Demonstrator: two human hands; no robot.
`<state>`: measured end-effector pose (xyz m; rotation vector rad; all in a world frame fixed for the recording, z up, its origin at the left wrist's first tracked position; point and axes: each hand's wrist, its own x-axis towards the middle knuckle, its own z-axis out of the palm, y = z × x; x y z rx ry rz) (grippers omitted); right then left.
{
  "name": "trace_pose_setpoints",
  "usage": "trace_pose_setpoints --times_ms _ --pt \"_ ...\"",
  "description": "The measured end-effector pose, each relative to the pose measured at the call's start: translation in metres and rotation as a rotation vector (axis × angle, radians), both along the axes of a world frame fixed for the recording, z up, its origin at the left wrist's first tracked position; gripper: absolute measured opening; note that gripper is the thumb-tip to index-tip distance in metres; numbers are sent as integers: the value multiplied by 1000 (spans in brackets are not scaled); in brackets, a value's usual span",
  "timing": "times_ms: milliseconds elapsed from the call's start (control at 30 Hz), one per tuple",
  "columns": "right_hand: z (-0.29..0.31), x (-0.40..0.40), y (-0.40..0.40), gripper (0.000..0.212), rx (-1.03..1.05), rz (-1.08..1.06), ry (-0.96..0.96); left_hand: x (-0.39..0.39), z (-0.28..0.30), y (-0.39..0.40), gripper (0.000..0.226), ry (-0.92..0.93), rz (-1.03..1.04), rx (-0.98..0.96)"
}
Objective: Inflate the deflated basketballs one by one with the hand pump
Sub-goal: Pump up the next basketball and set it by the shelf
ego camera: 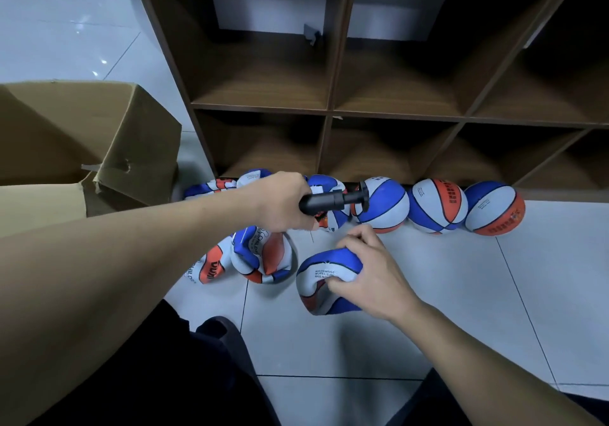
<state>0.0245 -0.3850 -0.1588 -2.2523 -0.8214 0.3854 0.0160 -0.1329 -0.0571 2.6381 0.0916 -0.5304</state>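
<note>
My left hand point(283, 203) grips the black hand pump point(333, 200), which points right with its T-handle near an inflated ball. My right hand point(365, 269) grips a deflated blue, white and orange basketball point(321, 285) lying on the floor tiles in front of me. Two more flat balls point(263, 255) lie left of it, and several others point(224, 185) are heaped against the shelf base. Three round inflated basketballs point(438, 206) stand in a row along the shelf's foot at the right. The pump's needle end is hidden in my fist.
A brown cube shelf point(329, 109) with empty compartments fills the background. An open cardboard box point(99, 148) stands at the left. My dark-clothed knees point(197, 359) are at the bottom. White floor tiles point(461, 293) stretch to the right.
</note>
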Motion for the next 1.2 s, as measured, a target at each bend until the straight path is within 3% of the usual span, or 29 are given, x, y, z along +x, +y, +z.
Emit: trace_pose_setpoints --times_ms 367,667,1200 --pt "-6 8 8 71 -16 -36 -76 -11 -9 -3 26 14 85 -140" --pt "-11 6 15 58 140 -150 -72 -7 -12 -5 21 26 140 -245" --pt "-14 5 23 43 155 -194 -62 -5 -7 -6 18 19 170 -291"
